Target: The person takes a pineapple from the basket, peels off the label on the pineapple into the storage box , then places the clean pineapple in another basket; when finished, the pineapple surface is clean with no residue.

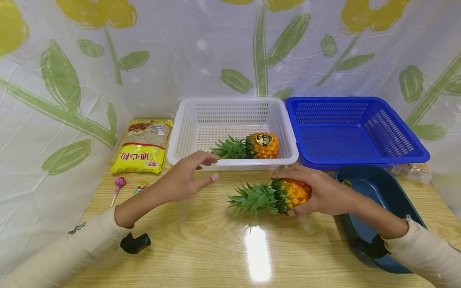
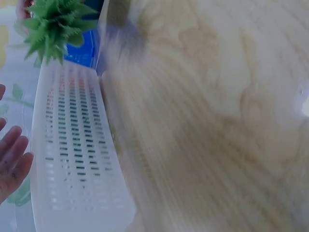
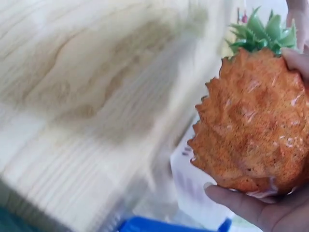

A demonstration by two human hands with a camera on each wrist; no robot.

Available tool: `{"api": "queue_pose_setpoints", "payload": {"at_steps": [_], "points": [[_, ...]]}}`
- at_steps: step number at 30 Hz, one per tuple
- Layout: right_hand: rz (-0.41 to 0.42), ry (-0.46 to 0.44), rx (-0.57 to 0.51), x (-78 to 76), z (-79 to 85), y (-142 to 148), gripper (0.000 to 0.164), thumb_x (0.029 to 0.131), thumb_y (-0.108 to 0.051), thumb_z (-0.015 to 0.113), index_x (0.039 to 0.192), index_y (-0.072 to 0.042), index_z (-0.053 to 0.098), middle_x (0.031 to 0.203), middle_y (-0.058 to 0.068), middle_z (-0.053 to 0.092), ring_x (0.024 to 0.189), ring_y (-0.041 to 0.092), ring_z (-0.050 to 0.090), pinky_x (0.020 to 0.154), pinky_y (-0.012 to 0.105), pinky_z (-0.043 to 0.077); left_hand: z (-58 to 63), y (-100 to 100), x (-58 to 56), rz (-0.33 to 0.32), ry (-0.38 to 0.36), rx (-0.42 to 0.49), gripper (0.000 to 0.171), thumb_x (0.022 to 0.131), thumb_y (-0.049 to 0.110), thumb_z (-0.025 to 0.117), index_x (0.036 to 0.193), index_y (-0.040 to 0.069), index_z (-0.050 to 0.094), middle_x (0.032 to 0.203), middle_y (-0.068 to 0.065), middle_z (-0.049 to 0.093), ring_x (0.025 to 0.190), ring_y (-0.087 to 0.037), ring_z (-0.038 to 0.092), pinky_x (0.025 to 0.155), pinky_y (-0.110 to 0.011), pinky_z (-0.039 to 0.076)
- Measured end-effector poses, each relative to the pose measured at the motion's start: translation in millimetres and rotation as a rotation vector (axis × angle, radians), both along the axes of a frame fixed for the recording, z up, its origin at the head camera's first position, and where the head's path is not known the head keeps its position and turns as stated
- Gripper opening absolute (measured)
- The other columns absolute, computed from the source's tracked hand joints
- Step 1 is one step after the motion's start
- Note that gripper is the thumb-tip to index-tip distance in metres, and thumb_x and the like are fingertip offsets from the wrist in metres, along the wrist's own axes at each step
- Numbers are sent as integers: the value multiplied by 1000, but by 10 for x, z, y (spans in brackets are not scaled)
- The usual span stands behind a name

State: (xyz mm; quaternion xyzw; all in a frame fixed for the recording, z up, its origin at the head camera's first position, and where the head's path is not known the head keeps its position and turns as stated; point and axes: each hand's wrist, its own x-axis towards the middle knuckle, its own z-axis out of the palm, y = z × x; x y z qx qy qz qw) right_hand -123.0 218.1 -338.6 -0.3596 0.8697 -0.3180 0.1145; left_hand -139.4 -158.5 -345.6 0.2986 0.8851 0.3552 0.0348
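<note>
My right hand [image 1: 317, 190] grips an orange pineapple [image 1: 293, 194] with green leaves around its body, in front of the white basket [image 1: 248, 162]. The leaves point left, toward my other hand. In the right wrist view, a thumb and fingers hold the bumpy pineapple [image 3: 256, 121] from both sides. Near the white basket's front left rim, my left hand [image 1: 183, 176] is held with its fingers loosely extended and nothing in them. Another pineapple [image 1: 264, 145], with a dark round label, lies inside that basket. The left wrist view shows the left fingers [image 2: 14, 159] beside the basket wall.
A blue basket [image 1: 363, 161] stands right of the white one. In front of it sits a dark teal basin [image 1: 371, 188], partly under my right forearm. A yellow food bag [image 1: 142, 148], a lollipop [image 1: 119, 183] and a small packet [image 1: 141, 187] lie at left.
</note>
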Motion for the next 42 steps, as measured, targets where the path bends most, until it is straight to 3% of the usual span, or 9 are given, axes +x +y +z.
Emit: {"api": "queue_pose_setpoints", "payload": {"at_steps": [4,11,18,24,32,42], "points": [[13,-30,-24,-15,97,123,78,79,-36,87,147,-28,50,145,0,51,107,14,58,78,30,53,22,-39,-65,32,6,26,43,97,26,68,135,10,57,130,-7,64,121,-26,60,100,-48,49],[25,-36,-6,-43,284,308,76,81,-31,86,147,-26,49,141,-3,52,105,10,56,78,29,53,10,-91,-194,59,62,37,42,97,25,68,134,8,59,127,-11,66,117,-28,61,102,-51,48],[22,-43,-32,-93,383,412,78,77,-24,89,144,-22,49,131,-6,56,99,9,60,74,28,55,-36,-141,-330,25,50,-3,41,97,24,68,133,6,59,121,-11,67,112,-27,62,100,-50,49],[19,-18,-34,-152,467,503,74,80,-18,87,143,-20,49,115,0,61,81,10,61,60,28,55,-63,-149,-424,-3,0,-69,44,95,26,71,133,7,60,116,-8,68,107,-23,64,97,-46,51],[-24,30,36,-276,562,618,72,79,-22,87,141,-26,50,107,-5,62,75,9,61,57,27,54,-78,-151,-477,-30,-31,-158,38,93,28,73,125,10,65,114,-4,70,104,-22,65,93,-45,52],[-89,53,76,-391,686,712,74,80,-16,86,143,-27,49,103,-1,60,71,10,58,55,27,51,-112,-153,-511,-67,-49,-159,23,93,25,73,113,15,69,106,2,70,99,-19,65,89,-43,52]]}}
